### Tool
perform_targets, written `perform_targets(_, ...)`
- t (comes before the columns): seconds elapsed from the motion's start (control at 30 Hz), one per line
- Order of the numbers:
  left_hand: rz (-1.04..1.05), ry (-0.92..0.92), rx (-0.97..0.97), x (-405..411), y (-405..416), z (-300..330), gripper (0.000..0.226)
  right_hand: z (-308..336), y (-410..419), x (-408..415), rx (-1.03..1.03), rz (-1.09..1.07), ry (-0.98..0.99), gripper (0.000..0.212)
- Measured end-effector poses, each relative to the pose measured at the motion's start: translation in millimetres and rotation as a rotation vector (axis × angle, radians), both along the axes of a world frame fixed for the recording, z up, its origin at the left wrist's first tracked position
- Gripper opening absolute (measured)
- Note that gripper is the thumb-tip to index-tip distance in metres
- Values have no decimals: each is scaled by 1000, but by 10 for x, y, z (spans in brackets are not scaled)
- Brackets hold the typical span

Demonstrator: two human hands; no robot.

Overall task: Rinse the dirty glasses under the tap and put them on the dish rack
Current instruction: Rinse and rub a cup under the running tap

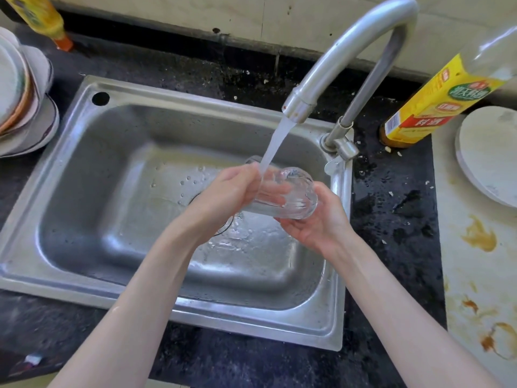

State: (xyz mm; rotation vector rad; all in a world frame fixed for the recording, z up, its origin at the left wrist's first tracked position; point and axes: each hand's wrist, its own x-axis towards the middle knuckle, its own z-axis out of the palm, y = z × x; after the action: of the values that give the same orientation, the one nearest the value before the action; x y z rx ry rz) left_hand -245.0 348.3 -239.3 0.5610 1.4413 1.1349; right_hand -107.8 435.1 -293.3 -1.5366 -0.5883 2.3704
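Got the clear drinking glass [282, 191] tipped on its side over the stainless steel sink [117, 152], right under the stream from the curved metal tap [344, 51]. My right hand [316, 222] cups it from underneath, fingers wrapped round the base end. My left hand [229, 191] has its fingers pushed inside the mouth, thumb on the outside. A yellow-labelled bottle [436, 99] stands on the dark speckled bench [391, 214] beside the tap, and stacked white plates [25, 107] sit off to the left.
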Motion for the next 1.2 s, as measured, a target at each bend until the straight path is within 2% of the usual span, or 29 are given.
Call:
perform_targets(0.1,-41,191,-16,6,7,-16,34,2,23,40,-19,-8,7,25)
perform_targets(0.27,-346,503,68,15,-91,-79,11,28,62,84,34,68,22,29)
perform_targets(0.3,-377,538,71,22,-96,-79,13,39,56,83,61,105,38,32)
perform_targets(0.4,-425,439,63,39,-73,-47,20,76,27,84,166,203,102,40)
perform_targets(0.47,-337,345,75,31,-45,-21,12,119,-22,93,216,231,195,51)
perform_targets(0.57,-139,182,78,23,4,-19,7,107,-108,116,252,211,291,47)
perform_targets(0.63,-102,179,115,71,13,-13,11,68,-120,114,254,150,278,55)
perform_targets(0.67,-161,300,143,80,10,-32,10,50,-115,114,238,134,264,56)
perform_targets(0.7,-294,498,171,82,4,-82,13,34,-102,116,207,120,244,53)
perform_targets(0.77,-668,918,138,104,-24,-189,39,-1,-61,134,149,120,175,45)
perform_targets(0.8,-774,1079,116,111,-49,-209,45,-11,-43,148,127,133,135,45)
perform_targets(0.83,-807,1184,136,121,-79,-214,50,-2,-30,155,108,154,106,50)
perform_targets(0.87,-793,1286,247,112,-103,-243,53,-11,-13,162,102,187,89,56)
perform_targets(0.9,-791,1300,326,110,-110,-254,54,-3,-3,155,98,227,75,60)
perform_targets(0.93,-774,1297,371,115,-111,-288,53,-10,12,151,110,260,59,59)
perform_targets(0.97,-760,1203,392,106,-103,-299,47,1,16,140,118,280,49,56)
perform_targets(1.03,-665,925,293,100,-92,-279,30,13,15,126,139,294,48,55)
perform_targets(1.13,-380,508,118,122,-87,-213,18,38,31,97,186,265,55,64)
perform_targets(1.2,-158,294,64,110,-91,-205,22,63,53,95,233,259,99,63)
